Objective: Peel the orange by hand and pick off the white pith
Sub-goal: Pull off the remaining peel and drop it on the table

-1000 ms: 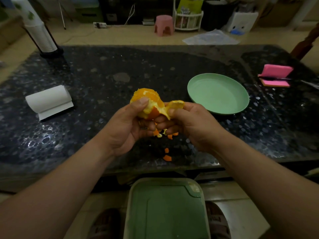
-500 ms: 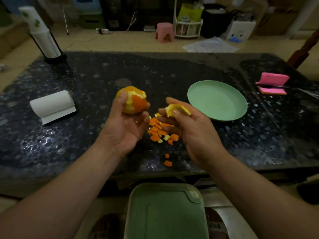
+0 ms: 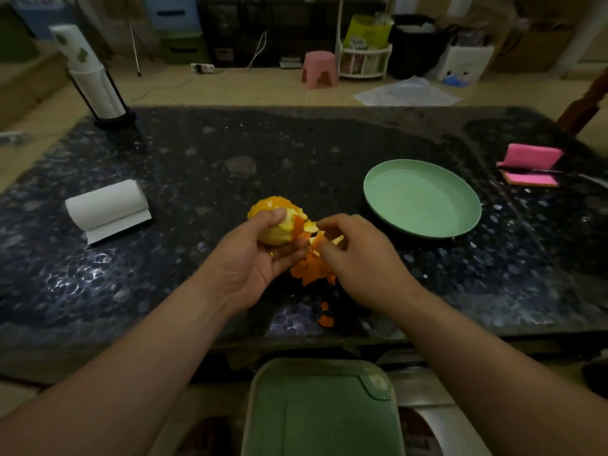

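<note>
from the head view, your left hand [image 3: 260,258] cups the orange [image 3: 279,222] above the near middle of the table [image 3: 230,153], thumb on top to steady it. your right hand [image 3: 358,258] pinches a peel flap [image 3: 314,233] on the orange's right side, likely to tear it away. peel scraps [image 3: 311,273] lie just beneath, and the green plate [image 3: 421,225] holds nothing.

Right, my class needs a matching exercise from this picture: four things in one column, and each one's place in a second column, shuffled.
Column A
1. orange
2. green plate
3. paper roll
4. peel scraps

Column B
a. on the table, far left
b. held in the left hand
c. heaped on the table between both hands
d. on the table, beyond the right hand

Pairs: 1-b, 2-d, 3-a, 4-c
</note>
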A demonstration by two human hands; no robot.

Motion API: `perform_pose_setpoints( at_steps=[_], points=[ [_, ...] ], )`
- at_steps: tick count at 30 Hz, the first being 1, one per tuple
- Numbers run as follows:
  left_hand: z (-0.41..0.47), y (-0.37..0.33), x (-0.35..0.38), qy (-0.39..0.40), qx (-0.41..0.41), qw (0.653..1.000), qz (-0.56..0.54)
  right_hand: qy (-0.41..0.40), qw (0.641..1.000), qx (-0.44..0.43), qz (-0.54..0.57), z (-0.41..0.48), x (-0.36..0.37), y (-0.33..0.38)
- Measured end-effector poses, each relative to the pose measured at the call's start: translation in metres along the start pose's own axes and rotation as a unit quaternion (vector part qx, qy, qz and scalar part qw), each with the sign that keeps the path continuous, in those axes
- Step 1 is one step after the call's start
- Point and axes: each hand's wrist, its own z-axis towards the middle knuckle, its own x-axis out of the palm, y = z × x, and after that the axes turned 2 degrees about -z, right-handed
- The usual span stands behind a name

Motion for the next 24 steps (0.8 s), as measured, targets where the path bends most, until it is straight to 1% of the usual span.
perform_pose_setpoints(
  at_steps=[2,4,7,11,16,19,21,24],
  points=[
    [-0.001,0.002,0.003,0.01,0.003,0.999,0.035,-0.037,0.996,0.005,0.086,0.0,-0.001,0.005],
    [-0.003,0.005,0.006,0.021,0.005,0.998,0.059,-0.047,0.99,0.015,0.134,-0.001,-0.001,0.01],
    [-0.005,0.009,0.008,0.032,0.009,0.998,0.059,-0.051,0.989,0.019,0.135,-0.003,-0.001,0.009],
    [-0.006,0.01,0.009,0.034,0.031,0.997,0.063,-0.036,0.986,0.019,0.159,-0.005,-0.005,0.007],
    [-0.007,0.011,0.011,0.035,0.045,0.994,0.092,-0.04,0.988,0.003,0.151,-0.008,-0.006,0.01],
    [-0.009,0.008,0.012,0.03,0.036,0.992,0.113,-0.041,0.99,-0.017,0.132,-0.01,-0.006,0.012],
    [-0.01,0.009,0.014,0.02,0.038,0.991,0.126,-0.056,0.991,-0.025,0.123,-0.011,-0.003,0.015],
    [-0.011,0.013,0.016,0.011,0.047,0.99,0.132,-0.075,0.989,-0.014,0.129,-0.01,0.0,0.018]
  ],
)
